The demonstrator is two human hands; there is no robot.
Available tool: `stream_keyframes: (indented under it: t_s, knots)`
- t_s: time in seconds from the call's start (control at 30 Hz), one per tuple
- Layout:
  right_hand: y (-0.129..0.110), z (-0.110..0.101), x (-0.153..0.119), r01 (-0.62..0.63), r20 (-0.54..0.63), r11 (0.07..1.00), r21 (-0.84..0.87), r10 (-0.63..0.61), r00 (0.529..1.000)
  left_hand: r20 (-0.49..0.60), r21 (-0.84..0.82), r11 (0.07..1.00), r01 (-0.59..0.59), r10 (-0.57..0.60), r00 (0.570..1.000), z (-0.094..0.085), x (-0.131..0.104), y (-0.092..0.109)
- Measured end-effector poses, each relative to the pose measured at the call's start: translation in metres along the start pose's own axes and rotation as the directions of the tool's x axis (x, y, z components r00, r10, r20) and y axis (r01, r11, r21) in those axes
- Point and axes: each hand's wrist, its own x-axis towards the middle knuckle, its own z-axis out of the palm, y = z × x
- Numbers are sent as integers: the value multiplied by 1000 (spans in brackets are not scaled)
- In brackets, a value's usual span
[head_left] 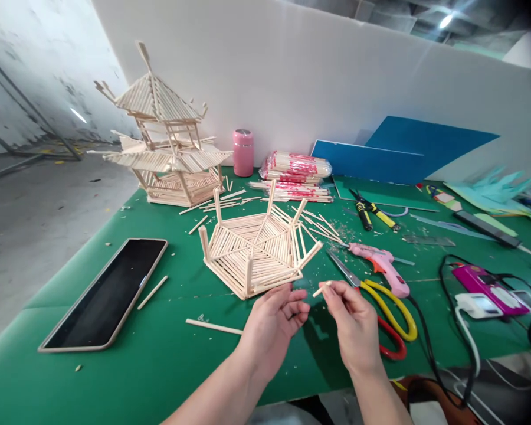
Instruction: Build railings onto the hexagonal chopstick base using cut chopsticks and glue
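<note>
My right hand [356, 321] pinches a short piece of wooden stick [322, 288] between thumb and fingertips. Palm up and fingers loosely curled apart, my left hand [277, 321] holds nothing visible. It is at the front edge of a hexagonal wooden-stick base [252, 248] with several upright posts at its corners; whether it touches the base I cannot tell. A longer loose stick [215, 326] lies left of that hand, its right end hidden behind it. Scissors [380, 301] with yellow and red handles lie beside my right hand, partly covered by it.
A finished-looking stick pavilion [168, 141] stands behind, left of a pink canister [243, 153] and bagged sticks [296, 171]. A phone [106, 295] lies left. To the right are a pink glue gun [383, 265], pliers [371, 212] and a magenta device [491, 289] with cables.
</note>
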Motion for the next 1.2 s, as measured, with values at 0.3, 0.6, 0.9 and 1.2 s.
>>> stream_keyframes:
  t_s: [0.3, 0.6, 0.9, 1.2]
  knots:
    - [-21, -5, -28, -25, 402, 1000, 4, 21, 915, 92, 455, 870, -191, 168, 982, -28, -48, -8]
    - [-22, -8, -32, -102, 498, 991, 90, 44, 866, 209, 500, 866, -28, -90, 974, -29, -44, 1]
    - [-37, -22, -17, -45, 499, 990, -135, 107, 860, 234, 499, 866, 39, -178, 956, -21, -45, 1]
    - [26, -109, 11, 126, 106, 489, -863, -67, 992, 140, 484, 863, -144, 86, 986, -26, -46, 9]
